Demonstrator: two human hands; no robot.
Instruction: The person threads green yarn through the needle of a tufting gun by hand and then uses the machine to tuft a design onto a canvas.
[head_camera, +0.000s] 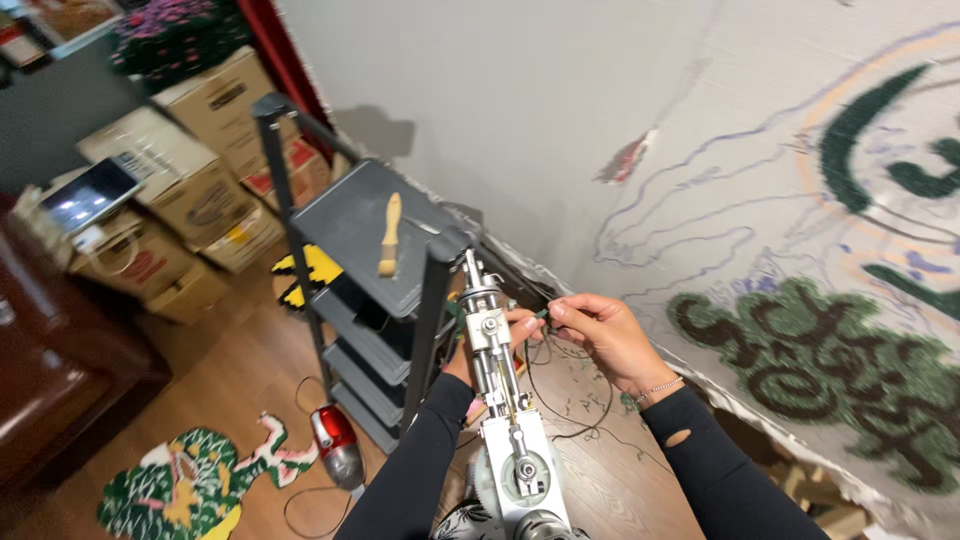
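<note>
Metal tufting gun (497, 385), needle upward

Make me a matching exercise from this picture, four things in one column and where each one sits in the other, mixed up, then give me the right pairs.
Things:
1. Brush
2. Red vacuum
3. Tufting gun
4. Tablet

Places:
A. On the cardboard boxes
B. On the wooden floor beside the shelf's foot
C. On the top shelf of the grey rack
D. Between the left hand and right hand, pointing at the cloth

Pairs: 1-C, 2-B, 3-D, 4-A
</note>
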